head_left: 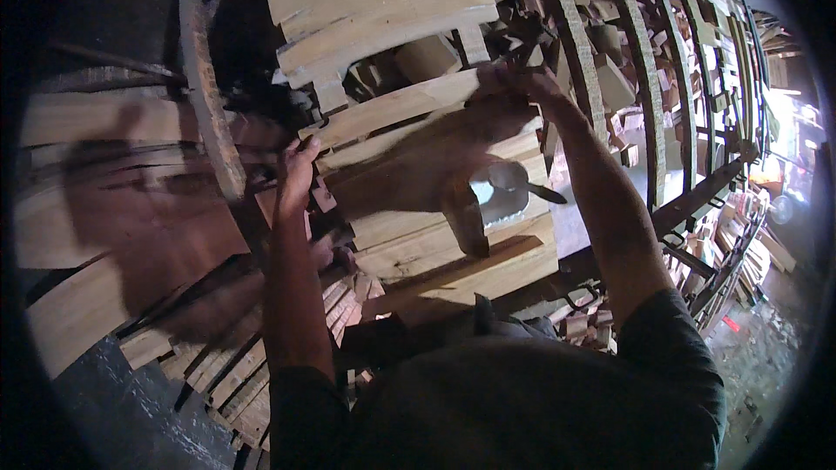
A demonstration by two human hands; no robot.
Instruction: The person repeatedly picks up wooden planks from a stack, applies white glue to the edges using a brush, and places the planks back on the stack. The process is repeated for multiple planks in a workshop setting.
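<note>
Board of narrow, pale wood [396,111] near twelve o'clock.
Left hand [299,165], ten o'clock: fingers bent by the board's left end, whether pinching I cannot tell. Broad pale wooden planks [405,252], six o'clock, partly shadowed. Right hand [529,85], one o'clock: dark at the right end, grip unreadable. Rough brown wooden bars [630,30], two o'clock, cut off above.

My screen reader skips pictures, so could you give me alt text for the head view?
A person's left hand and right hand are at opposite ends of a curved wooden slat, among pale wooden boards. To the right, rough wooden bars run across a jumble of wood pieces.
</note>
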